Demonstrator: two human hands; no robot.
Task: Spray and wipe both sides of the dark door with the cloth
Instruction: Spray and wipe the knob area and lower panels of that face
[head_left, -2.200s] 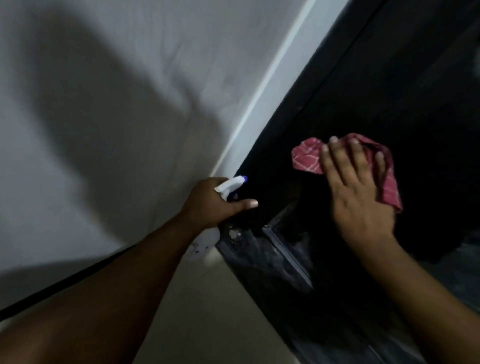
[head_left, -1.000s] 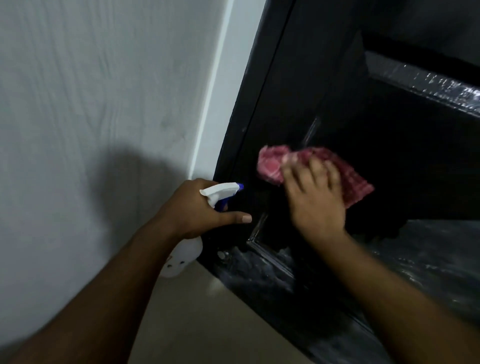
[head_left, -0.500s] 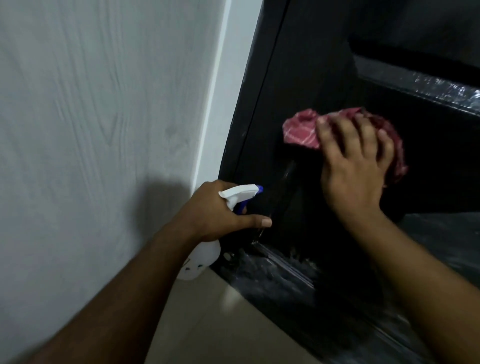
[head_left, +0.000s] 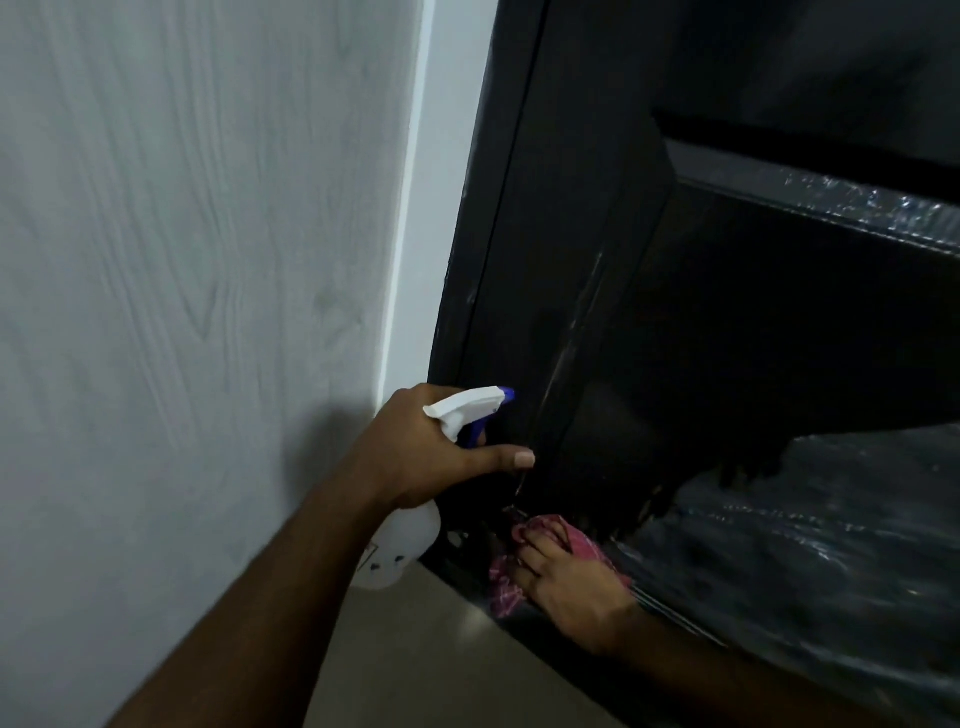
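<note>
The dark door (head_left: 597, 249) fills the right half of the view, with recessed panels and a wet, shiny lower part. My left hand (head_left: 415, 452) grips a white spray bottle (head_left: 405, 545) by its neck, its white and blue nozzle aimed at the door. Low down near the door's bottom corner, my right hand (head_left: 566, 577) presses a red checked cloth (head_left: 504, 582) flat against the door. The cloth is mostly hidden under my fingers.
A pale textured wall (head_left: 182, 312) covers the left half, with a white frame strip (head_left: 415, 208) beside the door. A beige floor (head_left: 415, 665) runs below, between the wall and the door's bottom edge.
My right hand slid the cloth down from the middle panel to the door's bottom corner. The left hand and bottle stayed about where they were.
</note>
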